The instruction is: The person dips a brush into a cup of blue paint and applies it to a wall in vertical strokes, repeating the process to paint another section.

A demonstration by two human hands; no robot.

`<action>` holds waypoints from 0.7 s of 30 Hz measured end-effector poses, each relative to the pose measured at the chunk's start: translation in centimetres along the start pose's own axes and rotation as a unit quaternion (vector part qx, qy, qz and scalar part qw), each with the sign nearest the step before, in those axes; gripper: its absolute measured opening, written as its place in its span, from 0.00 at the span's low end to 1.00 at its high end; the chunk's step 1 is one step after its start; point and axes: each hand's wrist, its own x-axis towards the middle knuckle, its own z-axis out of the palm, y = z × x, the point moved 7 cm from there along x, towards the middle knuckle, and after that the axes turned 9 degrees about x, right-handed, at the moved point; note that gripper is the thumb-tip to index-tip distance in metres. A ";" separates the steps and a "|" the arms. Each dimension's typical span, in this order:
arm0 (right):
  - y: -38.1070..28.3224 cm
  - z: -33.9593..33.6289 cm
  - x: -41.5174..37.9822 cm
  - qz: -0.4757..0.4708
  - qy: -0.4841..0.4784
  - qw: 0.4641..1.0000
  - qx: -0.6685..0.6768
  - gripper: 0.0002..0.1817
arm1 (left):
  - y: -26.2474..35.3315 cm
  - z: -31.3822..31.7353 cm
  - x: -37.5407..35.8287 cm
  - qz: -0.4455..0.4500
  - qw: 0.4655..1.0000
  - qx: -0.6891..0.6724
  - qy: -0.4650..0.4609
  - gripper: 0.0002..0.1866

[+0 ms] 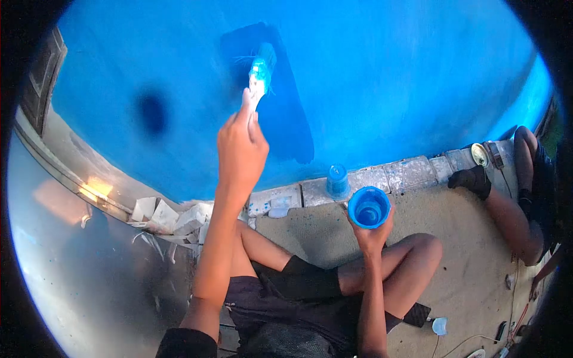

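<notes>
My left hand [242,146] is raised toward the blue wall [388,89], its fingers closed around the handle of a paintbrush [259,74]. Blue paint coats the bristles, which lie against a darker, wet-looking blue patch [292,125] on the wall. Lower down, my right hand [373,234] grips a blue paint cup [370,209] above my lap. Its mouth faces up, and blue paint shows inside. A second blue-stained cup [338,182] stands on the ledge at the foot of the wall, left of the held one.
A paint-spotted block ledge [412,173] runs along the wall base. Crumpled white paper [161,216] and a shiny sheet surface [89,256] lie at left. Another person's leg [513,221] is at right, near an open tin [478,154]. Cords and a small cup [440,326] lie lower right.
</notes>
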 end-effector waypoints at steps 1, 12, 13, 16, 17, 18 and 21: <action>0.3 0.0 -0.1 0.009 -0.003 1.000 0.000 0.41 | 0.2 0.7 0.3 0.001 1.000 0.008 -0.017 0.24; 0.2 -1.0 0.0 -0.011 0.019 1.000 0.003 0.35 | -7.1 15.2 -16.0 -0.066 0.942 0.081 -0.320 0.35; 0.2 -1.1 0.1 -0.015 0.022 1.000 0.005 0.35 | -7.0 14.5 -16.2 -0.064 0.943 0.080 -0.315 0.34; 0.3 -1.1 0.0 -0.005 0.032 0.999 0.000 0.36 | -7.1 10.5 -15.2 -0.049 0.966 0.062 -0.248 0.32; 0.4 -1.0 0.1 -0.001 0.035 0.999 0.003 0.36 | -6.9 8.4 -14.1 -0.037 0.981 0.042 -0.185 0.31; 0.4 -0.9 0.1 0.003 0.036 0.999 0.006 0.36 | -6.5 6.1 -13.0 -0.027 0.992 0.021 -0.122 0.30; 0.8 -0.5 -0.2 0.009 0.025 1.000 0.017 0.37 | -5.6 0.2 -7.7 -0.029 1.000 0.000 -0.008 0.25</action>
